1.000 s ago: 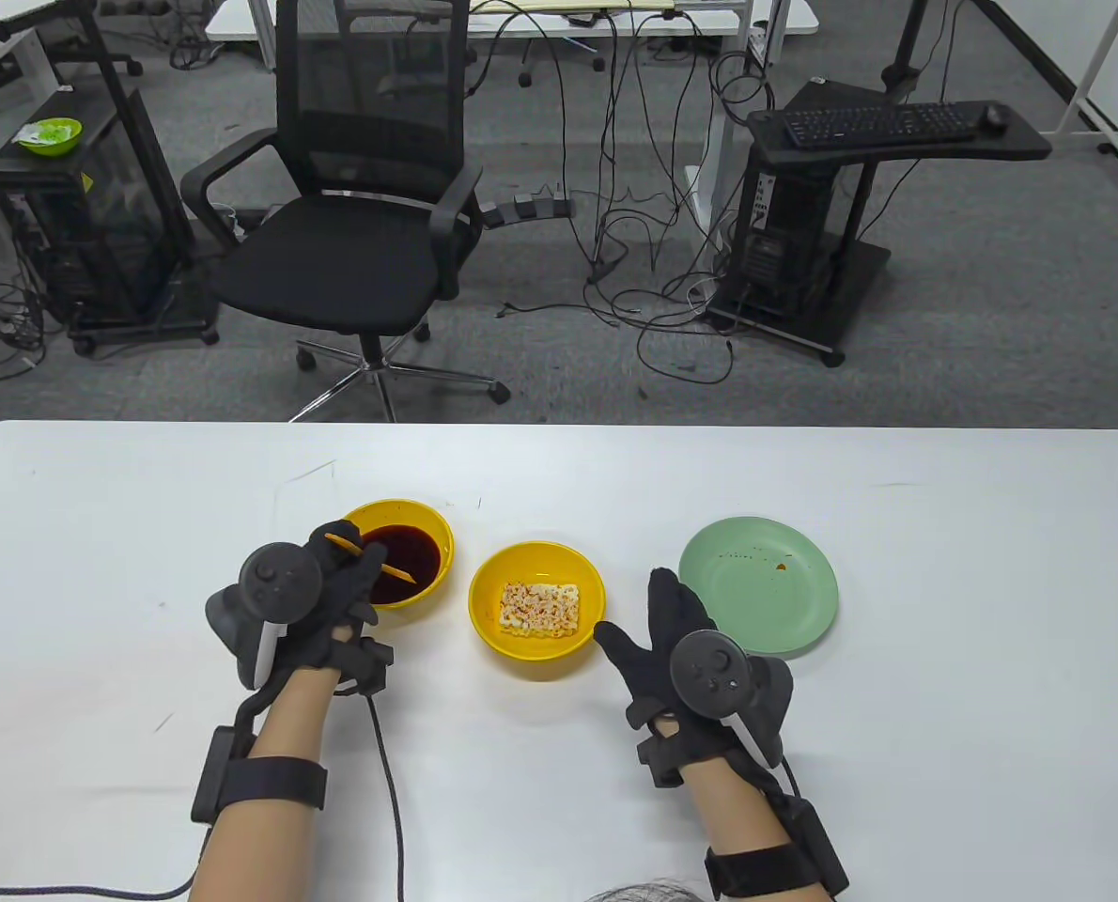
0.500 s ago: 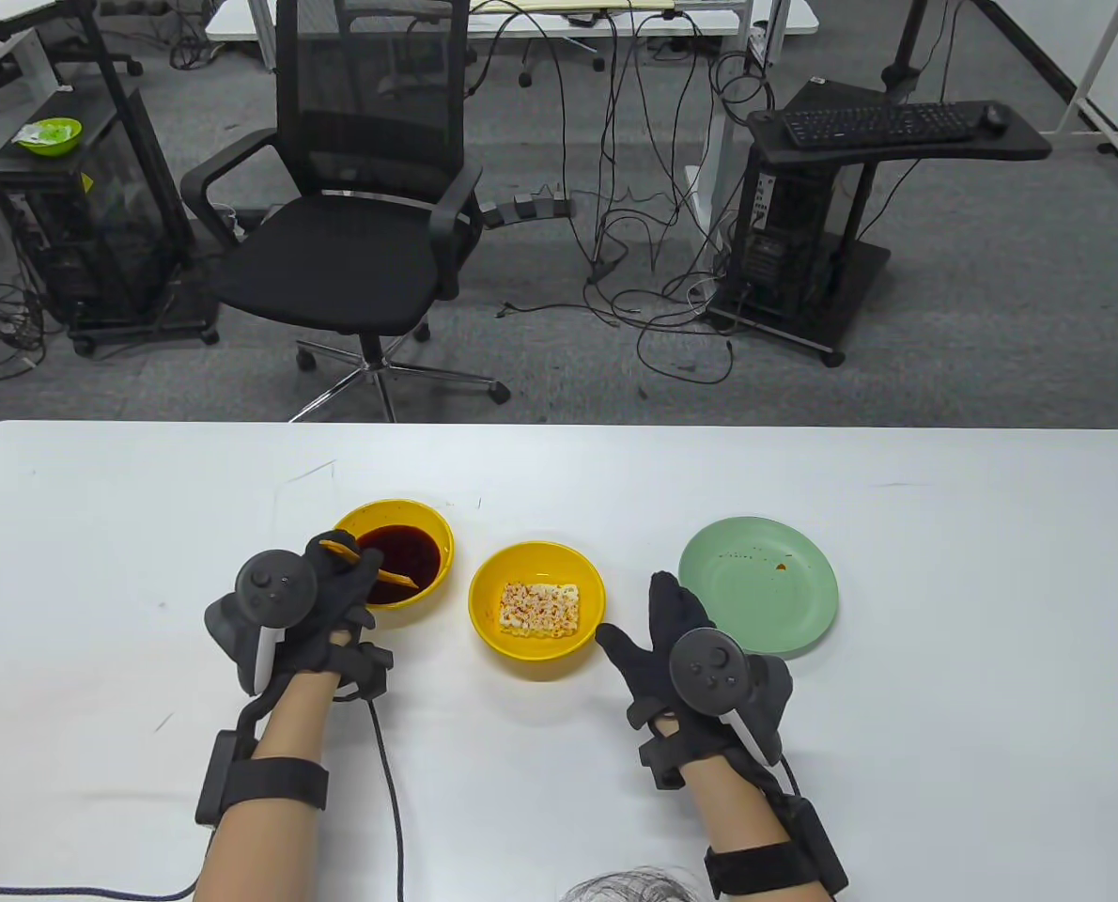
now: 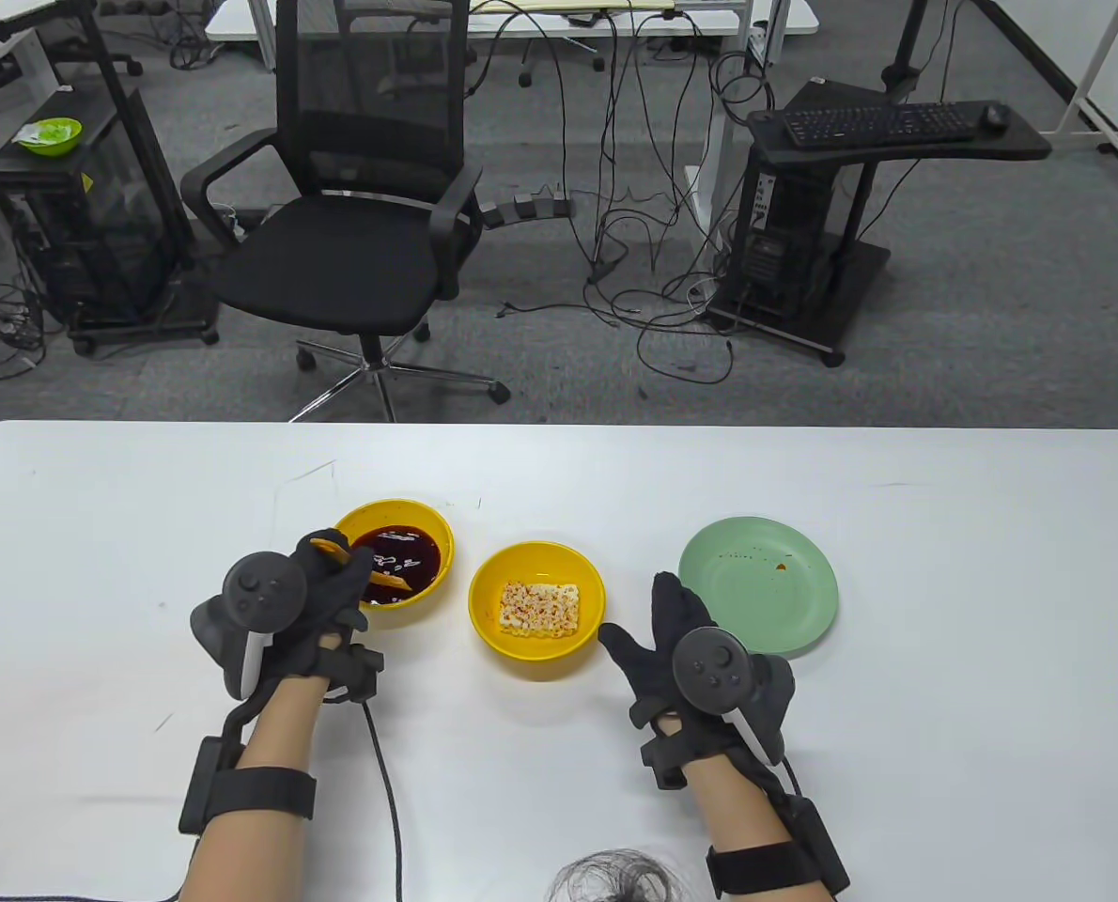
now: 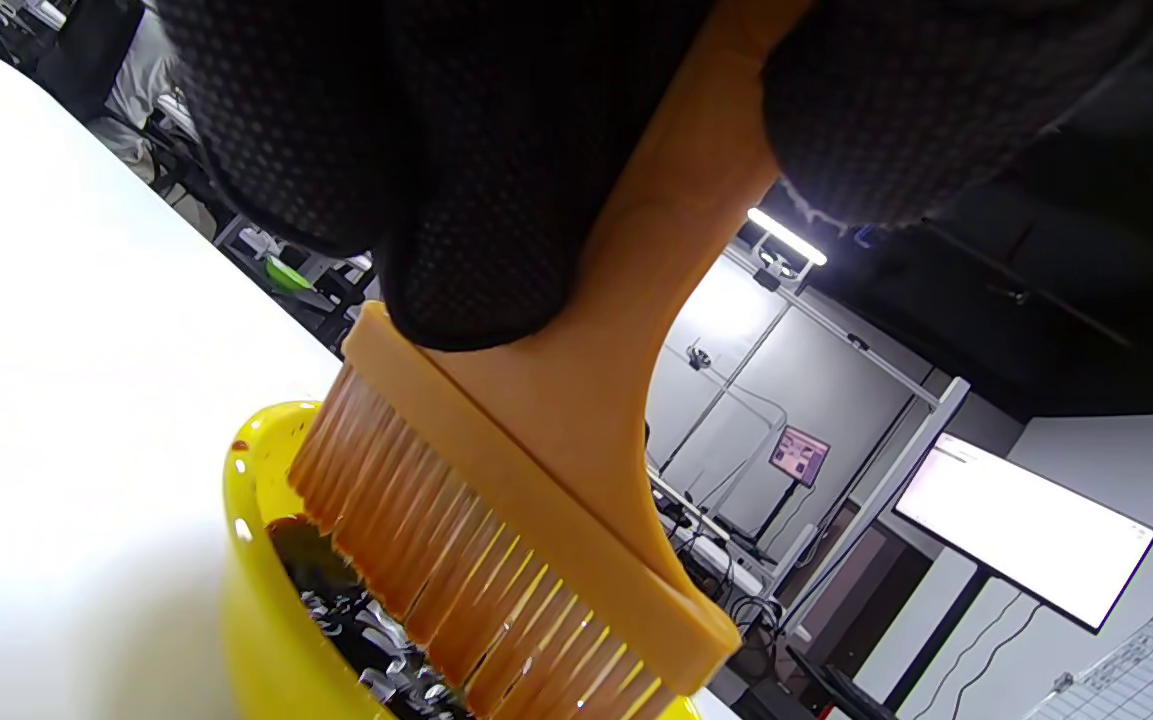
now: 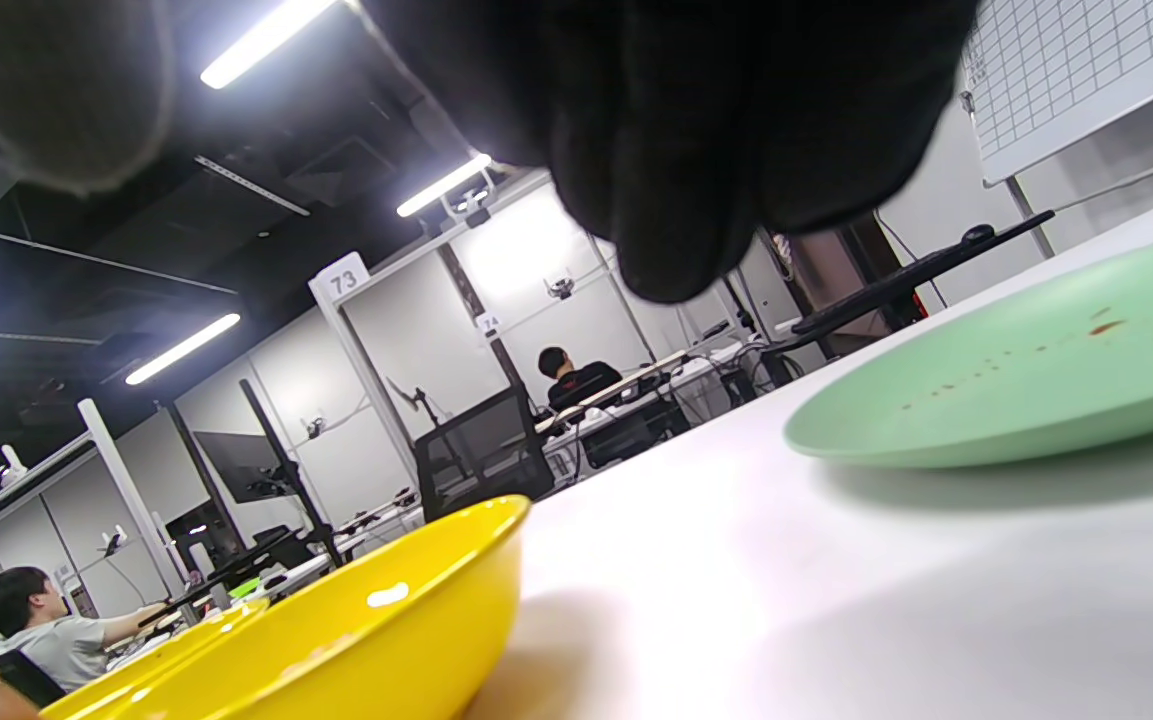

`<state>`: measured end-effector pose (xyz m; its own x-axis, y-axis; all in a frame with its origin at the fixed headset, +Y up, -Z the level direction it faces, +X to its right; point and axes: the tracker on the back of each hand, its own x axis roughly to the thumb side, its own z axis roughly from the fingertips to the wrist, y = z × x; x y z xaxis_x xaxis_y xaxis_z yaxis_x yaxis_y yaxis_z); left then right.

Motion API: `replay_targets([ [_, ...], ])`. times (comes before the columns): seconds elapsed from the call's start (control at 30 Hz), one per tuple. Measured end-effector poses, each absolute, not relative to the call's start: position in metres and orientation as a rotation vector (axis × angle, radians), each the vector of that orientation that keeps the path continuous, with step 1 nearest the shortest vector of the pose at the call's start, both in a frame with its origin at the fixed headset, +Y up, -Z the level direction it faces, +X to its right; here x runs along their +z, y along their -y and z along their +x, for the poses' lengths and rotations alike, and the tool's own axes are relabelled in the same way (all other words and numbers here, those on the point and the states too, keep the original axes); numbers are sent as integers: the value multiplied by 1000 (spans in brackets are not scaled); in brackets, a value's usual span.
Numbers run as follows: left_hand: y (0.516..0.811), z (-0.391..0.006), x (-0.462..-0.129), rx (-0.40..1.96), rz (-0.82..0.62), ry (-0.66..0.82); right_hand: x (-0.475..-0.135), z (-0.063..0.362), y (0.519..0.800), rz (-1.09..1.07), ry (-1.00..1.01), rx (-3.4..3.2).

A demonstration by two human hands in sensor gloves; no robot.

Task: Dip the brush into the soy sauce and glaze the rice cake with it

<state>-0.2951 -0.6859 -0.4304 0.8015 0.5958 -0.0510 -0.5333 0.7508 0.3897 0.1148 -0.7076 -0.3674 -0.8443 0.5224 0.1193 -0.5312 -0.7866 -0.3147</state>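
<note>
My left hand (image 3: pixel 333 578) grips the handle of an orange brush (image 3: pixel 376 573). Its bristles (image 4: pixel 436 590) dip into dark soy sauce (image 3: pixel 409 554) in a yellow bowl (image 3: pixel 437 531) at the left. The sauce surface ripples. In the left wrist view my fingers (image 4: pixel 456 180) wrap the brush handle (image 4: pixel 636 260) above the bowl (image 4: pixel 256 600). A pale, red-speckled rice cake (image 3: pixel 540 608) lies in a second yellow bowl (image 3: pixel 493 573) at the middle. My right hand (image 3: pixel 672 629) rests flat on the table, open and empty, right of that bowl (image 5: pixel 336 630).
A green plate (image 3: pixel 758 598) with a few sauce spots sits at the right, just beyond my right hand; it shows in the right wrist view (image 5: pixel 1016 390). A black cable (image 3: pixel 385 780) trails from my left glove. An office chair (image 3: pixel 352 235) stands beyond the far table edge.
My left hand has shifted slightly left and tilted the brush down, so the bristles sit deeper in the soy sauce, which now ripples. My right hand has not moved.
</note>
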Motion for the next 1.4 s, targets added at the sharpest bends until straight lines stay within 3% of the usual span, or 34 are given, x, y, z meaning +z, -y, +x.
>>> replay_targets([
  [0.47,683,-304,-428,627,336,-177,-368,114,708,38,455,2531],
  [0.7,674,-304,-427,696,391,-147,-369,114,708,35,451,2533],
  [0.83,668,-278,-428,827,416,-61,-369,116,707,31,454,2525],
  [0.97,675,-225,-433,917,333,78,-369,118,708,24,451,2522],
  [1.13,696,-171,-440,852,245,151,-369,121,710,16,441,2520],
  [1.4,715,-156,-441,789,184,177,-370,121,708,25,450,2514],
])
